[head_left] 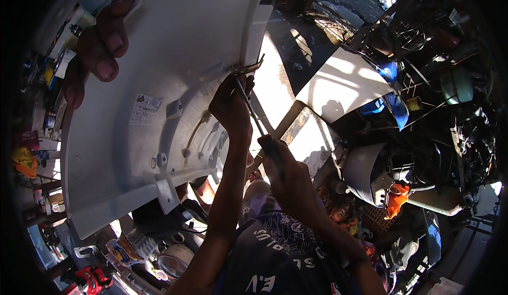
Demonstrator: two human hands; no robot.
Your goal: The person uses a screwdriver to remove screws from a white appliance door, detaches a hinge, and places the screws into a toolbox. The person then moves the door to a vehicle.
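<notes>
My bare forearms, my left hand, my right hand, dark navy shirt with pale printed lettering and patterns

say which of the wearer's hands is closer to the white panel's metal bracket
Left. The left hand sits under the metal bracket at the tip of the screwdriver; the right hand is lower, gripping its handle.

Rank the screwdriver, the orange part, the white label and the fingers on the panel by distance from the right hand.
1. The screwdriver: held in the right hand.
2. The orange part: lower right.
3. The white label: left, on the panel.
4. The fingers: far upper left.
</notes>
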